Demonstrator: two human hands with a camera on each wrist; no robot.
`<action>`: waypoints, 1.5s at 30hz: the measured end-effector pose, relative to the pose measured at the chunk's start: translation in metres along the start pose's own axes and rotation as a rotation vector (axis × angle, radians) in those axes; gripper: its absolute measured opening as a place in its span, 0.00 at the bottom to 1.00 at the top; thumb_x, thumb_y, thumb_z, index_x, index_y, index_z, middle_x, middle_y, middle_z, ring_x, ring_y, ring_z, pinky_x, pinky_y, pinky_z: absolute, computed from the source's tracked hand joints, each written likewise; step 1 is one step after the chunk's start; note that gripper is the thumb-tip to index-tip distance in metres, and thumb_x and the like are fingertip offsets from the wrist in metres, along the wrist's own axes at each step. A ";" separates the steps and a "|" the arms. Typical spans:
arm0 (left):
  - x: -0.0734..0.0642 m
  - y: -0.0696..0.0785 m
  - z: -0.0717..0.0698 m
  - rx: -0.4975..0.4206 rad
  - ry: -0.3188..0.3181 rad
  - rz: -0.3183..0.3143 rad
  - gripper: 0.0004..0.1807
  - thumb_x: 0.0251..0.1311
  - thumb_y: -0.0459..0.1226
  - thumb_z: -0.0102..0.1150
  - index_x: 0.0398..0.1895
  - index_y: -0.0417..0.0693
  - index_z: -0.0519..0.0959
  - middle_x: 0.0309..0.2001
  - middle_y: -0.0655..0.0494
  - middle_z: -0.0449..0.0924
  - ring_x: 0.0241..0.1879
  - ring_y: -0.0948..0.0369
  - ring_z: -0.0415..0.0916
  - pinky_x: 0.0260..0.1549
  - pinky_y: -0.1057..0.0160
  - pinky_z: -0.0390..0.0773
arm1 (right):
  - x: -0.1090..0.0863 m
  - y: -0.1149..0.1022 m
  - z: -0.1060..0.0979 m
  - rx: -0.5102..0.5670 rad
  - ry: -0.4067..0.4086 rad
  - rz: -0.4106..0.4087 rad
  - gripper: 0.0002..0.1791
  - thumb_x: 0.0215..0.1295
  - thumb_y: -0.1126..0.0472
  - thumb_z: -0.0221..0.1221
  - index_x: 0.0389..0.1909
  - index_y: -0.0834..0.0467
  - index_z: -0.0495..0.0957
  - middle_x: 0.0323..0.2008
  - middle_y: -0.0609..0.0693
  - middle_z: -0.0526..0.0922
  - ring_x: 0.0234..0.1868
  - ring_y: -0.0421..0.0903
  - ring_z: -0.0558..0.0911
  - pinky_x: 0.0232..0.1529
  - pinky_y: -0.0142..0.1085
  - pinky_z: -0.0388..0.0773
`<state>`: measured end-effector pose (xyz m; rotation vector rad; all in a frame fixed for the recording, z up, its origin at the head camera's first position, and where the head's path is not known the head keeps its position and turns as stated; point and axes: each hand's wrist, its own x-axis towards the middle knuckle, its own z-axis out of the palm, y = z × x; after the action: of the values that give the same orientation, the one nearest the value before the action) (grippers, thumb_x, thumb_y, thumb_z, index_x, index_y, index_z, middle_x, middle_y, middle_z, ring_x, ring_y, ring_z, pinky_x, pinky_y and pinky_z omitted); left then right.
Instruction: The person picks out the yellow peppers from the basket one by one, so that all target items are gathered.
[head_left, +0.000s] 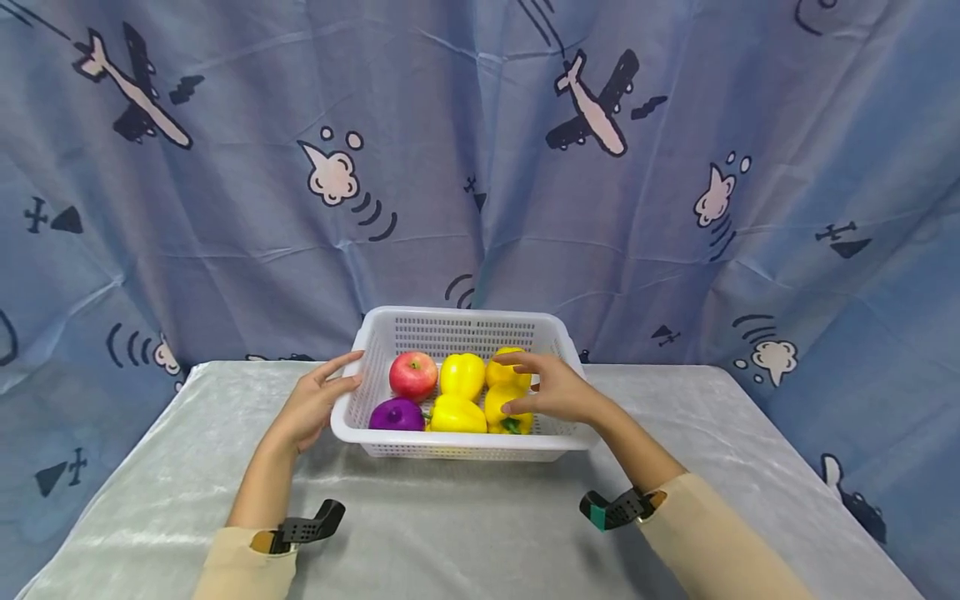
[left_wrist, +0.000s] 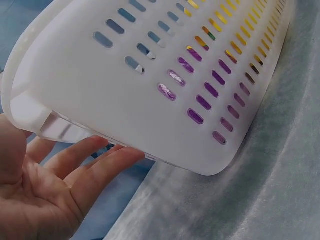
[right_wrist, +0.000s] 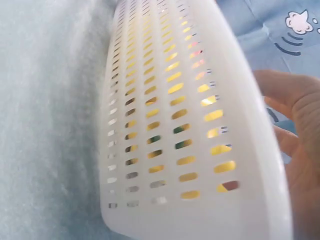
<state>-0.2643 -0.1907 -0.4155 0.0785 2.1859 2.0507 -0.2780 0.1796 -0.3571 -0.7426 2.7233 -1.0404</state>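
At left, we observe the left hand — fingers extended, touching the end wall of the white basket on the covered table. Inside, we find a purple vegetable, a red apple and four yellow peppers. At right, the right hand spreads thumb and fingers over the two rightmost peppers — contact we cannot confirm.

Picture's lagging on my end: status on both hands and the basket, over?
Left hand touching left end of basket. Right hand at rightmost yellow peppers, contact unclear. Basket upright on table. No obstruction visible.
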 end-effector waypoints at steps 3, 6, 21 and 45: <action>0.000 0.000 0.001 0.000 -0.020 0.001 0.34 0.73 0.45 0.56 0.79 0.54 0.59 0.72 0.33 0.66 0.56 0.54 0.80 0.46 0.55 0.86 | 0.002 0.005 0.003 -0.031 -0.021 -0.009 0.38 0.54 0.57 0.74 0.68 0.55 0.74 0.70 0.57 0.74 0.67 0.65 0.74 0.60 0.63 0.77; -0.001 0.001 0.000 0.006 -0.021 -0.001 0.34 0.73 0.46 0.56 0.79 0.54 0.59 0.72 0.33 0.66 0.56 0.55 0.79 0.46 0.56 0.86 | 0.004 0.007 0.006 -0.046 -0.044 -0.027 0.38 0.53 0.59 0.75 0.67 0.56 0.75 0.67 0.56 0.77 0.66 0.63 0.76 0.60 0.60 0.78; -0.004 0.006 -0.002 0.008 -0.039 0.007 0.34 0.75 0.45 0.54 0.80 0.52 0.56 0.72 0.31 0.66 0.55 0.56 0.81 0.46 0.58 0.86 | 0.013 0.016 0.011 -0.113 -0.054 -0.024 0.27 0.64 0.58 0.68 0.64 0.58 0.77 0.60 0.55 0.83 0.61 0.54 0.80 0.66 0.53 0.76; -0.003 0.007 -0.003 0.008 -0.038 0.009 0.35 0.74 0.45 0.55 0.80 0.51 0.56 0.72 0.31 0.66 0.56 0.55 0.81 0.47 0.57 0.85 | 0.027 0.017 0.016 -0.251 0.235 0.151 0.11 0.69 0.63 0.63 0.49 0.58 0.87 0.46 0.55 0.89 0.47 0.51 0.86 0.51 0.44 0.84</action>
<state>-0.2619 -0.1939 -0.4086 0.1270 2.1756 2.0286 -0.3035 0.1674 -0.3788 -0.4599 3.0948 -0.8095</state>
